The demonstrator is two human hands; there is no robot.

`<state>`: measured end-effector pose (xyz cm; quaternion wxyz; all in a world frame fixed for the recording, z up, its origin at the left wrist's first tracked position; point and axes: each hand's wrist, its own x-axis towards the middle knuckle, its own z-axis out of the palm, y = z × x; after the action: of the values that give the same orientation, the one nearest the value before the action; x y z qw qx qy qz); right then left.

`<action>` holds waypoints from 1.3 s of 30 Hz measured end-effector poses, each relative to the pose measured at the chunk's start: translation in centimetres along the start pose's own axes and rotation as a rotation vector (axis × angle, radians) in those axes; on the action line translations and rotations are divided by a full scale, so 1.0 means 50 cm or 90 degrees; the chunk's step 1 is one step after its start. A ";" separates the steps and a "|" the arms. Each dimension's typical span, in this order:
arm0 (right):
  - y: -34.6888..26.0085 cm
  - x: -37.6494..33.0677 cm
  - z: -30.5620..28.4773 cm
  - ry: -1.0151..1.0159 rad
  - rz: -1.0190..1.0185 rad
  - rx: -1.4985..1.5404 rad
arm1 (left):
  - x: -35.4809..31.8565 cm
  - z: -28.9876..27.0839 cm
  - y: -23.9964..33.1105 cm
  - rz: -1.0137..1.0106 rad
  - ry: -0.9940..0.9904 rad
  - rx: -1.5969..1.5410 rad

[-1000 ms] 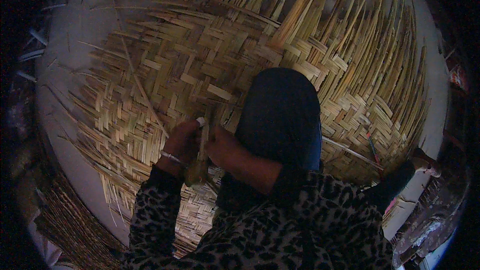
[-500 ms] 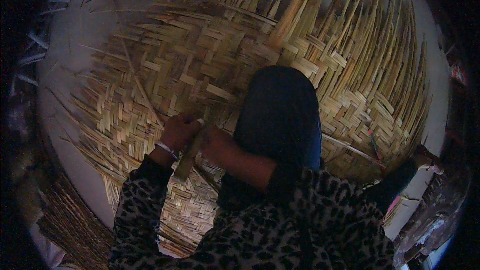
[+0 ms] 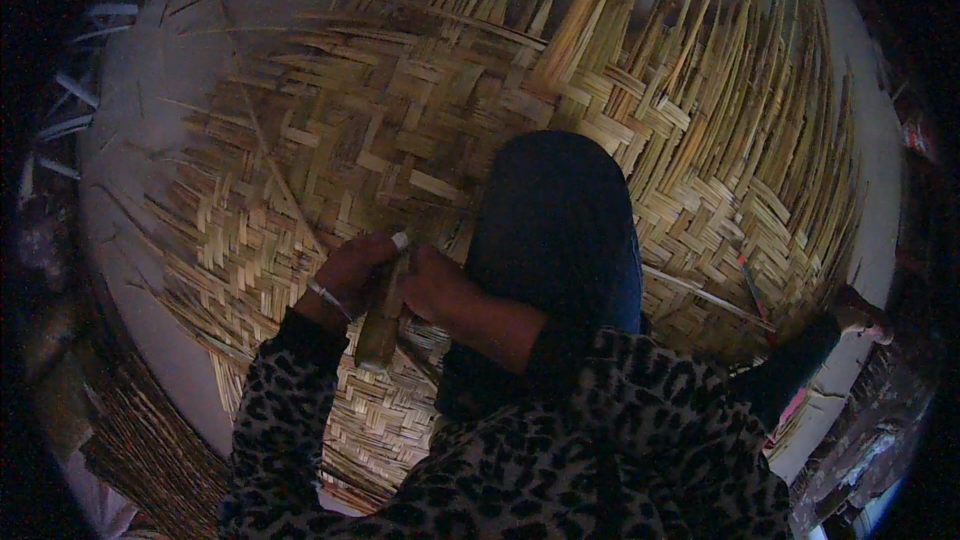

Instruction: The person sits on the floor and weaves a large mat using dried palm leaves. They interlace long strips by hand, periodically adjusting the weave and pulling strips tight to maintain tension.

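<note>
A large mat of woven split-reed strips (image 3: pixel 400 110) spreads beneath me. My left hand (image 3: pixel 355 270) has its fingers closed at the upper end of a flat, brownish reed strip (image 3: pixel 377 338); something white covers its thumb tip. Beside it, my right hand (image 3: pixel 430 285) is closed on the same strip from the right. The strip's lower end widens toward me above the weave. Dim light hides exactly how the fingers grip it.
My bent knee (image 3: pixel 555 210) in dark trousers rises right of the hands. Long loose reed ends (image 3: pixel 780 70) fan out at the far right. A thin stick (image 3: pixel 710 297) lies on the mat. A bundle of dark stalks (image 3: pixel 150 450) lies at lower left.
The reed strip has turned, its lower end now showing broader and a little lower. My right hand has shifted slightly and its fingers show more clearly. The left hand stays nearly in place.
</note>
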<state>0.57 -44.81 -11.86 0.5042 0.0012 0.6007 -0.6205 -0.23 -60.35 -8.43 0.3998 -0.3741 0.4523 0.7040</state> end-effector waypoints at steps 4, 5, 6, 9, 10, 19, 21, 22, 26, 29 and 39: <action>-0.066 -0.035 -0.007 0.023 -0.010 0.069 | 0.004 0.025 -0.014 0.032 0.042 -0.135; -0.083 -0.043 -0.009 0.036 -0.009 0.055 | 0.001 0.031 -0.013 0.014 0.043 -0.158; -0.098 -0.049 -0.014 0.042 0.000 0.004 | -0.001 0.036 -0.011 -0.004 0.044 -0.182; -0.113 -0.055 -0.011 0.096 0.073 -0.047 | 0.002 0.047 -0.009 0.034 0.088 -0.168; -0.107 -0.051 -0.006 0.119 0.086 -0.050 | 0.005 0.046 -0.011 0.046 0.082 -0.167; 0.023 0.005 0.006 0.064 -0.134 -0.487 | 0.054 -0.010 -0.060 0.423 0.188 0.686; 0.003 -0.017 -0.003 0.022 0.018 -0.214 | 0.048 -0.008 -0.057 0.417 0.257 1.110; -0.016 -0.035 -0.013 0.003 0.049 -0.154 | 0.045 -0.004 -0.052 0.404 0.249 1.100; -0.129 -0.118 -0.062 -0.084 0.059 -0.080 | 0.036 0.019 -0.037 0.278 0.328 0.758; -0.203 -0.167 -0.151 -0.071 0.012 -0.058 | 0.042 0.021 -0.033 0.259 0.317 0.561; -0.274 0.112 -0.548 0.235 -0.387 -0.223 | 0.031 0.049 -0.033 0.286 0.390 0.604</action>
<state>-27.32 -30.98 -12.72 0.1737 -0.1512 0.7507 -0.6193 0.21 -57.25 -9.61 0.2165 -0.2364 0.8789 0.3533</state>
